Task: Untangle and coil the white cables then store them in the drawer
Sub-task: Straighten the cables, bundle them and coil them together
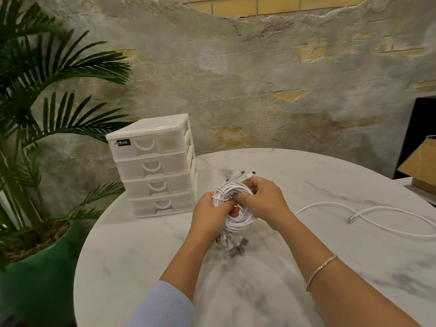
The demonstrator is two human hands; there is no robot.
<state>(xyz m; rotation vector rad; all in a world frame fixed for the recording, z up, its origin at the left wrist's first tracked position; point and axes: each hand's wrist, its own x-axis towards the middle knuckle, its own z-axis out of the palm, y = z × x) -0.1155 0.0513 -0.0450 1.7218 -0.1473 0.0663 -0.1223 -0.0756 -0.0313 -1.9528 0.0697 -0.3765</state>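
Note:
Both my hands hold a coiled bundle of white cables (238,219) above the round marble table (306,256). My left hand (208,217) grips the coil's left side. My right hand (264,204) pinches a strand at the coil's top. USB plugs stick out above the bundle and hang below it. One loose white cable (368,212) lies uncoiled on the table to the right, its plug end resting beside it. A white drawer unit (155,166) with several shut drawers stands at the table's back left.
A palm plant in a green pot (40,267) stands left of the table. At the right edge sit a cardboard box (422,161) and a dark panel (422,121). A rough plastered wall runs behind.

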